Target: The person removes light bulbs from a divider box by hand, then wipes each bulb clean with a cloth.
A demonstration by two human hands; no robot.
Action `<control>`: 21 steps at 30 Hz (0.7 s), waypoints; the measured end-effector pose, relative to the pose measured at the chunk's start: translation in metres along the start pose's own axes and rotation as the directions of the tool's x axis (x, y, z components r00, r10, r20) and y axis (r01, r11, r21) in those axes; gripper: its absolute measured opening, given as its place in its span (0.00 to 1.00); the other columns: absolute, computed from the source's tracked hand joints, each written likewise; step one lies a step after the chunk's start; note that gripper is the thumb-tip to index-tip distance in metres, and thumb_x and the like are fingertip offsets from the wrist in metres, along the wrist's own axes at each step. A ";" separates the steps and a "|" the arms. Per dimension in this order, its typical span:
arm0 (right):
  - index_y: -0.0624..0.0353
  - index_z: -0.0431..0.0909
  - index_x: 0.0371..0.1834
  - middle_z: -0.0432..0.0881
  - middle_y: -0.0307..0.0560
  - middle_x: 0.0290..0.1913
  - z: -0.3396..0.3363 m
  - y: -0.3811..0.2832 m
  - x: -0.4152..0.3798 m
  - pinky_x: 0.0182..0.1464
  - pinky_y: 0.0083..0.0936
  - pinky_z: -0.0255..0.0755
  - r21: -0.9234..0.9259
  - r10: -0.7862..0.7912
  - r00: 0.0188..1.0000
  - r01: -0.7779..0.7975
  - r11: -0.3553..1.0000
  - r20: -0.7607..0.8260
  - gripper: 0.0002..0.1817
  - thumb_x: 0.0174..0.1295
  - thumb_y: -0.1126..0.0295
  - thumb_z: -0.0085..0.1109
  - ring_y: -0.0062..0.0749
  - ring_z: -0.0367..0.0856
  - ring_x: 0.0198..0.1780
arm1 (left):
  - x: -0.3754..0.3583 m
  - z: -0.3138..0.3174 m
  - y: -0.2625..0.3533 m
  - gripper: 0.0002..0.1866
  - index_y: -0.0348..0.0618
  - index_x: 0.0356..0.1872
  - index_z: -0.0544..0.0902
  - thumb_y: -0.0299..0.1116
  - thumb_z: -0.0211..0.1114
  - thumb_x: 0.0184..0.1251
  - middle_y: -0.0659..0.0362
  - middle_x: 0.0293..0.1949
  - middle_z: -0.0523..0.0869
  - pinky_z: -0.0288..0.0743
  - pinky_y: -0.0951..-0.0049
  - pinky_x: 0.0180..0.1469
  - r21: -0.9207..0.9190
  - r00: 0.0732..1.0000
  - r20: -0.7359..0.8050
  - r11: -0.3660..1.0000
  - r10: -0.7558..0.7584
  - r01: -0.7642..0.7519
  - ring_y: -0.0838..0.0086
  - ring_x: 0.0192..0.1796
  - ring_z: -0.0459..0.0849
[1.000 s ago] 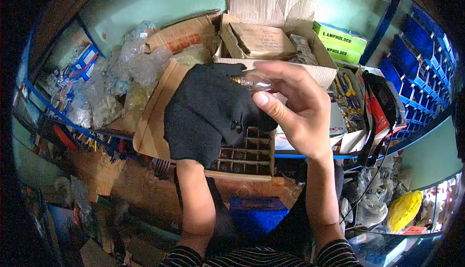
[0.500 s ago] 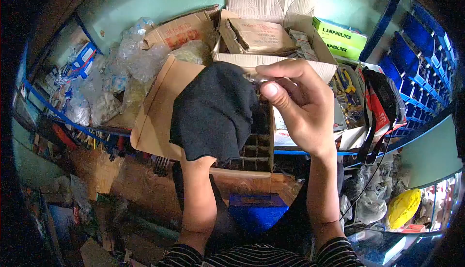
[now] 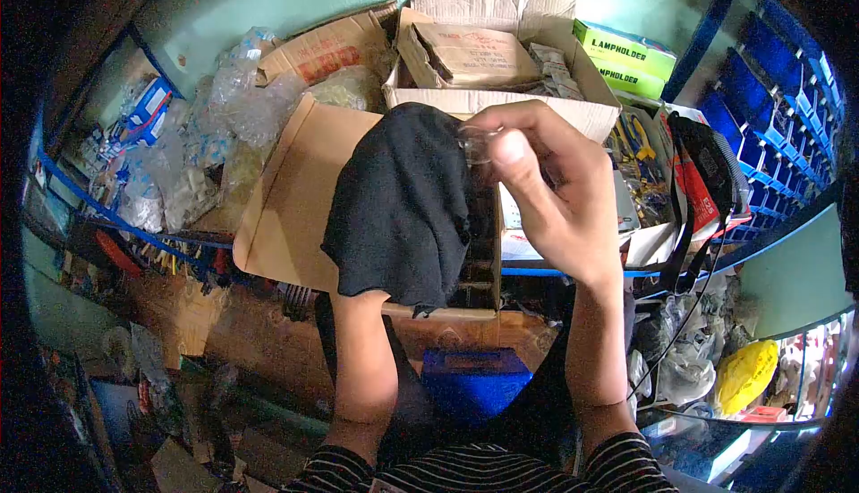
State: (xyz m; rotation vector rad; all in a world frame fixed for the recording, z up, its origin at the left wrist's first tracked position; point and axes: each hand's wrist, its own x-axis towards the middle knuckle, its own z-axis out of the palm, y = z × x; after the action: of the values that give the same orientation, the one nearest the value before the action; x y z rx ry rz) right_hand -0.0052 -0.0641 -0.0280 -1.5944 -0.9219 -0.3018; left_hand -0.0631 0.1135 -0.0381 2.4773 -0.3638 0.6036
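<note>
A black cloth [image 3: 403,207] drapes over my left hand [image 3: 362,296], hiding the palm and fingers; only the wrist and forearm show below it. My right hand [image 3: 555,180] is closed in a pinch, thumb against forefinger, on a small clear glass-like piece [image 3: 476,144] at the cloth's upper right edge. The piece is partly hidden by the fingertips and blurred. Beneath and behind the cloth lies an open cardboard box [image 3: 291,189] with a divided grid inside, mostly covered from view.
Behind stands a larger open carton [image 3: 501,101] holding a smaller box [image 3: 479,55]. Green lampholder boxes [image 3: 626,55] are at its right, plastic bags [image 3: 259,108] at its left. Blue bins [image 3: 761,108] line the right side. A blue box [image 3: 474,384] sits below, between the legs.
The black cloth has turned and hangs narrower and longer, covering more of the grid. My right thumb has moved slightly up against the clear piece. The view has shifted a little.
</note>
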 end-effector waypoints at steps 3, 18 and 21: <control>0.64 0.80 0.43 0.85 0.47 0.36 0.000 0.002 -0.001 0.43 0.25 0.74 0.047 0.007 1.000 -0.008 0.999 0.027 0.12 0.65 0.66 0.64 0.31 0.83 0.38 | 0.000 0.000 -0.008 0.24 0.37 0.57 0.76 0.40 0.63 0.64 0.43 0.55 0.80 0.70 0.61 0.62 -0.164 1.000 0.003 0.986 0.011 -0.010 0.53 0.57 0.78; 0.60 0.81 0.42 0.83 0.45 0.41 0.005 0.011 0.000 0.48 0.29 0.75 0.020 -0.170 0.985 0.170 0.985 0.009 0.10 0.57 0.74 0.68 0.37 0.82 0.44 | -0.021 0.007 -0.013 0.23 0.37 0.56 0.76 0.39 0.63 0.63 0.43 0.53 0.80 0.70 0.60 0.60 -0.429 0.983 -0.147 0.903 -0.108 0.035 0.52 0.56 0.78; 0.62 0.80 0.43 0.84 0.45 0.42 0.004 0.010 -0.001 0.51 0.26 0.75 0.308 0.048 0.997 -0.063 0.949 0.058 0.10 0.62 0.71 0.66 0.30 0.83 0.46 | -0.020 0.007 -0.012 0.23 0.37 0.55 0.76 0.39 0.63 0.63 0.43 0.53 0.80 0.70 0.60 0.60 -0.442 0.984 -0.134 0.896 -0.117 0.046 0.52 0.56 0.78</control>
State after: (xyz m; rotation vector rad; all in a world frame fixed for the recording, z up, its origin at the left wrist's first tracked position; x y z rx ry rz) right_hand -0.0002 -0.0608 -0.0370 -1.3387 -0.9120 -0.0720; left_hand -0.0738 0.1218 -0.0585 1.9886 -0.2936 0.6028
